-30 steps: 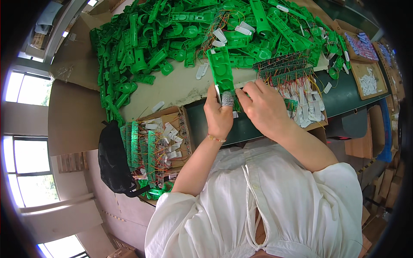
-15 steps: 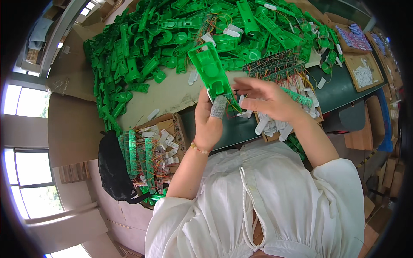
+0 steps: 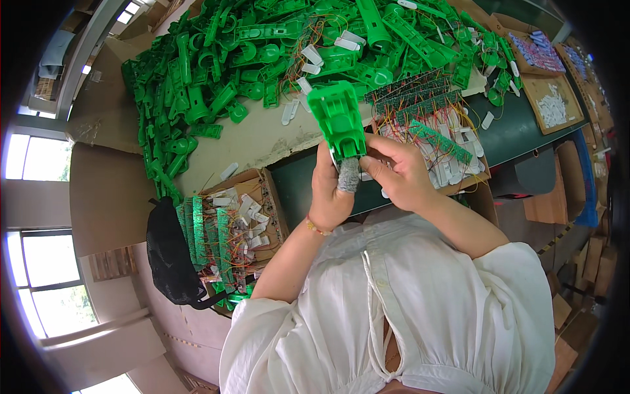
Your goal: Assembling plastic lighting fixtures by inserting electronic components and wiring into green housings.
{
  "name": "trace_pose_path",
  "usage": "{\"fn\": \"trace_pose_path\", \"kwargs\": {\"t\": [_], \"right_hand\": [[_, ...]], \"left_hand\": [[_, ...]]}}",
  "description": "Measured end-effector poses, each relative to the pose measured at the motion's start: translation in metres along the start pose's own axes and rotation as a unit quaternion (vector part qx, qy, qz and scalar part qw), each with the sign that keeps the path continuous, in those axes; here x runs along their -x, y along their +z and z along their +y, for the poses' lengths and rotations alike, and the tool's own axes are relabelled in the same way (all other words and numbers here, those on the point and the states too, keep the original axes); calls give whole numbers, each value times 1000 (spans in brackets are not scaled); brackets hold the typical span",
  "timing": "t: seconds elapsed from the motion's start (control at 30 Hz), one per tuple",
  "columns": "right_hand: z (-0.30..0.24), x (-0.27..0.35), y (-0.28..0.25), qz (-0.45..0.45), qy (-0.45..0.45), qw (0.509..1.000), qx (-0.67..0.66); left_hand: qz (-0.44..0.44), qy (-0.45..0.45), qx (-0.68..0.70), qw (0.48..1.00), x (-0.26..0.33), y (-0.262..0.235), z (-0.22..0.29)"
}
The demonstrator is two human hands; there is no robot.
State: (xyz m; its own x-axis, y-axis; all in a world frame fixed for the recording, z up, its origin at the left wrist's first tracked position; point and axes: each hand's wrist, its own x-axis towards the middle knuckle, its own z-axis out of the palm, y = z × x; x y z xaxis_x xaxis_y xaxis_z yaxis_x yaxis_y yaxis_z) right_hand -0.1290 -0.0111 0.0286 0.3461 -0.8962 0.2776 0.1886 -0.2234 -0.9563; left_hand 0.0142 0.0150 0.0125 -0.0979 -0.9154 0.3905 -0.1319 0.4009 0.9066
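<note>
My left hand [image 3: 330,198] is closed round the lower end of a green plastic housing shell [image 3: 342,121], its hollow, ribbed inside facing up. A grey fabric wrap [image 3: 348,176] covers the left thumb, which presses near the shell's bottom end. My right hand [image 3: 405,176] is closed at the shell's lower right edge, with thumb and fingers bent against it. Whether a wire or small part sits between those fingers is hidden. Just beyond the right hand, a box of green circuit boards [image 3: 438,141] with white pieces and wires lies on the table.
A large heap of green plastic shells [image 3: 197,98] covers the table's far side. At left stands a carton [image 3: 274,203] with circuit boards and white parts, beside a black mesh bag [image 3: 172,253]. Trays of small white parts [image 3: 554,108] lie at far right.
The shell has shifted right and slightly down, turning more upright, with my left hand. My right hand has gone from spread fingers beside the shell to gripping its edge.
</note>
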Motion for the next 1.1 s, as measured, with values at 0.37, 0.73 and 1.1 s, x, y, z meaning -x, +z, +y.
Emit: {"fn": "trace_pose_path", "kwargs": {"t": [0.37, 0.73, 1.1], "right_hand": [[-2, -1, -3, 12, 34, 993, -113], [-9, 0, 2, 36, -85, 992, 86], [-6, 0, 1, 20, 19, 1000, 6]], "left_hand": [[-46, -85, 211, 973, -7, -4, 19], [-28, 37, 20, 999, 5, 1, 8], [-16, -112, 201, 973, 0, -1, 12]]}}
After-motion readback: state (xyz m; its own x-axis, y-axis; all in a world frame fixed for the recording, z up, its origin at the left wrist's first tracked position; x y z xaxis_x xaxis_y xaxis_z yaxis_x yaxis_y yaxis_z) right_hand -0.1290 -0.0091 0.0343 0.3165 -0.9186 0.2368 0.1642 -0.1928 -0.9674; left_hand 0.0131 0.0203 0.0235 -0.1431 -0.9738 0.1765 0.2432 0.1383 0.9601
